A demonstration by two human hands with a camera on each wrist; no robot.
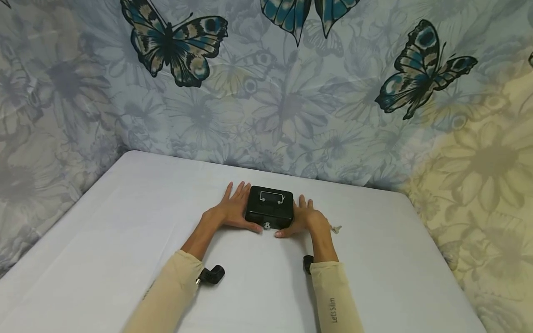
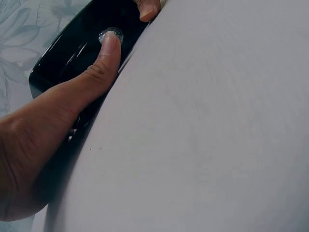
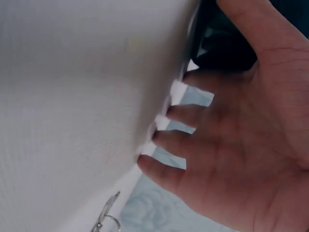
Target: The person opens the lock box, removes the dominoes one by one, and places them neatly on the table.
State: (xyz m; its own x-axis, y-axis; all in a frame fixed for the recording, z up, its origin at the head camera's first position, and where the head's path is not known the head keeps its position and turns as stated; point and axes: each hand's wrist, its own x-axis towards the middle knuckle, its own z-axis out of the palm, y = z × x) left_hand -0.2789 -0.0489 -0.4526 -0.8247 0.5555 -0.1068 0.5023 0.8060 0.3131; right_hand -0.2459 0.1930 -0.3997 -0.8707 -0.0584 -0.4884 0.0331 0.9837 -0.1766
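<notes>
A black metal cash box (image 1: 269,207) lies on the table with its lid down and a wire handle (image 1: 272,197) on top. In its front face sits a round silver lock (image 1: 267,225). My left hand (image 1: 233,210) rests along the box's left side with fingers extended, its thumb along the front by the lock; in the left wrist view the thumb (image 2: 96,72) overlaps the lock's edge. Against the right side lies my right hand (image 1: 303,217), fingers spread and fairly straight, thumb at the front. The right wrist view shows those fingertips (image 3: 161,166) by the white tabletop.
Small keys on a ring (image 1: 335,229) lie just right of my right wrist. A white-covered table (image 1: 145,222) carries everything. Behind it hangs a flowered cloth with butterflies (image 1: 175,41). Black wrist mounts (image 1: 212,274) stick out from both sleeves.
</notes>
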